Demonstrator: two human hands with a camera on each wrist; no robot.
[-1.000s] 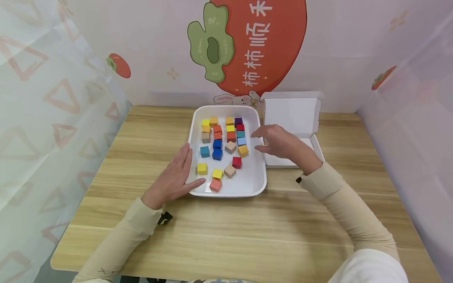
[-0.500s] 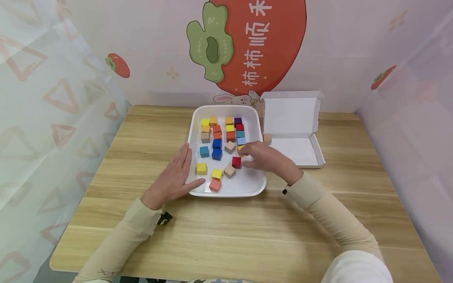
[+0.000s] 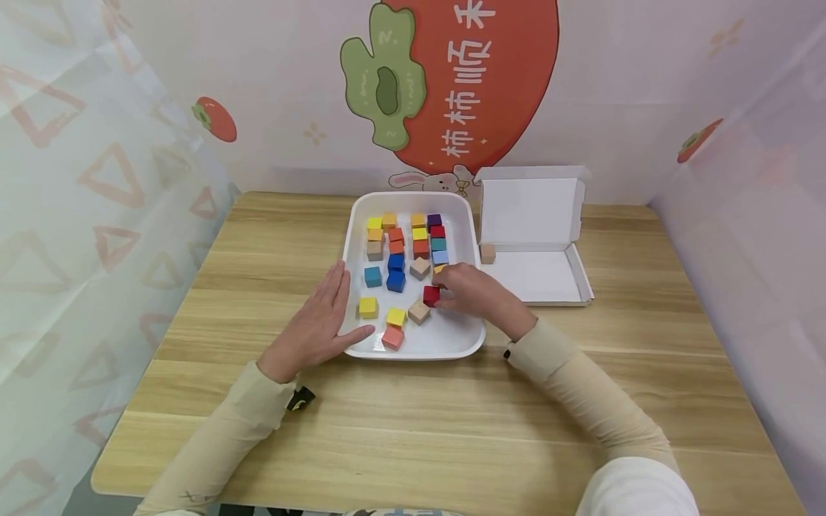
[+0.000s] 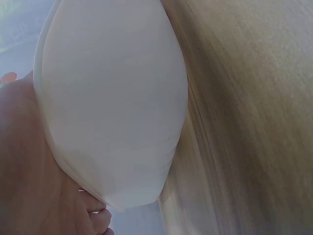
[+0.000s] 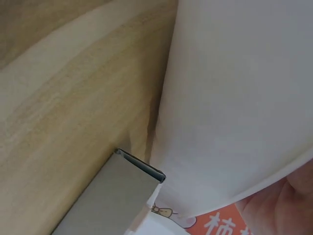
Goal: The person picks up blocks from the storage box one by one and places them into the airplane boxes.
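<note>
A white tray [image 3: 452, 344] holds several small cubes of many colours. My left hand [image 3: 310, 322] lies with straight fingers along its left rim, thumb over the near left corner. In the left wrist view that hand [image 4: 49, 166] is against the tray's outer wall [image 4: 112, 98]. Over the right rim reaches my right hand [image 3: 474, 290], its finger and thumb pinching a red cube [image 3: 430, 295]. An orange cube [image 3: 439, 270] lies just behind those fingers, partly hidden. A plain wood cube [image 3: 419, 312] sits just left of and nearer than the red one.
Right of the tray stands an open white cardboard box [image 3: 538, 276], lid raised toward the wall. One wood cube [image 3: 487, 254] is in its back left corner. Both stand on a wooden table [image 3: 413, 430], with printed cloth [image 3: 277, 93] hanging behind it.
My right hand has moved left and nearer from beside the box to the red cube, closing its fingers there. The wood cube in the box has come into sight. The left hand stays put.
</note>
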